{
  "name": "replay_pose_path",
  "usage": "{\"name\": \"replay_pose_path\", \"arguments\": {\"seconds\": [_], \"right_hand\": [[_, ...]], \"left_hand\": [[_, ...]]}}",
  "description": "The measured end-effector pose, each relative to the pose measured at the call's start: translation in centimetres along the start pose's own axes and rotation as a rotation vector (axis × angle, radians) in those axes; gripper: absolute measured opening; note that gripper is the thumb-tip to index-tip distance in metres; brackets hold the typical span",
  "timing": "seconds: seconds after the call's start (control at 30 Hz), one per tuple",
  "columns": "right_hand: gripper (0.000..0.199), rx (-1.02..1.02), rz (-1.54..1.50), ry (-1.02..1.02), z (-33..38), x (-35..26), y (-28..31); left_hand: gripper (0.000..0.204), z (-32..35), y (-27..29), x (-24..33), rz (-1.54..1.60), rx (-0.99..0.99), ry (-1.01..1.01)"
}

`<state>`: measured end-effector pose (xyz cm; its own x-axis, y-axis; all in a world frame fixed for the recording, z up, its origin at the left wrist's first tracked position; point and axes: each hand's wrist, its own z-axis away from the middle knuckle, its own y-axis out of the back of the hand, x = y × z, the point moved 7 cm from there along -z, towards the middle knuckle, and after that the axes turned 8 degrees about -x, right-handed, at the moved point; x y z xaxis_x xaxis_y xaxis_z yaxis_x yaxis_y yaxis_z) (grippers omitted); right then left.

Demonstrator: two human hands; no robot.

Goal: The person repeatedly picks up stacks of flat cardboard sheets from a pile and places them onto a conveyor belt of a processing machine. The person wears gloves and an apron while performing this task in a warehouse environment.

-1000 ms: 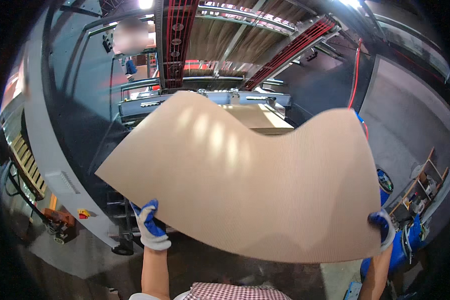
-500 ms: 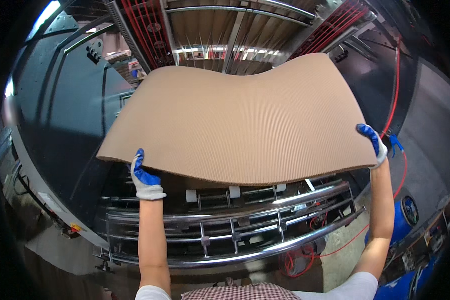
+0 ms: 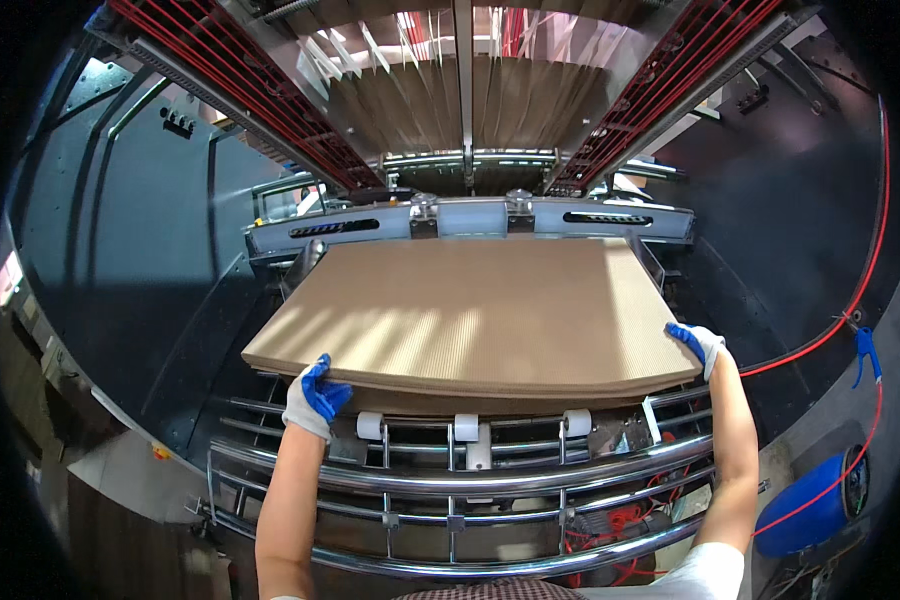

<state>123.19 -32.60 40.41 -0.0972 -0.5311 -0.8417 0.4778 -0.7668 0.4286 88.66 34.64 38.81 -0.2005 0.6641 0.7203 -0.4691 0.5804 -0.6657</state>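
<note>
A stack of brown corrugated cardboard sheets lies almost flat in front of me, striped by light and shadow. My left hand, in a white glove with blue coating, grips the near edge toward its left end; the fingers beneath are partly hidden. At the right edge, close to the near corner, my right hand in a matching glove holds the sheets. More cardboard shows just below the stack's near edge.
A machine bar with slots runs behind the stack, between dark side panels. White rollers and chrome rails stand on my side. At right are a red hose, a blue air gun and a blue barrel.
The cardboard, bowed and raised before, has come down and flattened, its far edge now near the slotted bar. Both hands have moved down with it, and my view has shifted.
</note>
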Motion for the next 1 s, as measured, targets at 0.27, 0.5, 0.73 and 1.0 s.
{"name": "replay_pose_path", "arguments": {"seconds": [0.27, 0.5, 0.73, 1.0], "right_hand": [[0.043, 1.041, 0.411, 0.276, 8.6, -10.6, 0.9], [0.053, 1.166, 0.873, 0.936, 10.6, -14.0, -16.2], [0.047, 1.08, 0.947, 0.857, 7.1, -13.6, -16.4], [0.036, 1.189, -0.109, 0.612, 6.3, -1.0, -2.7]], "left_hand": [[0.033, 3.6, -3.0, 2.0, -1.162, 0.379, -0.646], [0.047, 2.9, -12.7, 2.3, -1.814, 0.19, -1.47], [0.05, -1.4, -11.5, 1.4, -1.771, 0.19, -1.303], [0.055, 0.5, -2.1, 8.7, -1.075, 0.517, -1.216]]}}
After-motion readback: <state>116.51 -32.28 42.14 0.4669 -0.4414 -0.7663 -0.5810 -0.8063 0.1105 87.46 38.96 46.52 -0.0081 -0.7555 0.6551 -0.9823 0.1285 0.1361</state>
